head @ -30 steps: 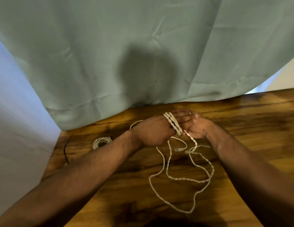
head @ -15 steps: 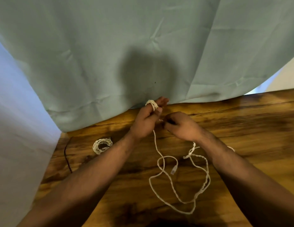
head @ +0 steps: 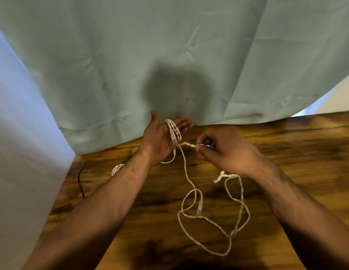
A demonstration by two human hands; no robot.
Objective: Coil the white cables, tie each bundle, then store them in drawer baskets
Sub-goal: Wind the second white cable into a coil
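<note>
cable: white twisted cable [head: 191,184], thin, w/ small plugs along it; partly coiled, rest loose.
wraps: several turns round fingers of left hand [head: 160,135], palm up, fingers spread; one plug lies across the wraps.
taut bit: short run from wraps to right hand [head: 226,151], pinched betw thumb & fingertips, just off the surface [head: 296,162].
short tail: hangs below left palm, curls onto surface.
loose part: drops from the pinch pt, lies in big overlapping loops on surface betw the forearms, a plug mid-loop; one strand passes under right wrist.
2nd cable: small coiled bundle [head: 117,169], white, flat on surface, left of left forearm, partly hidden by it.
</note>
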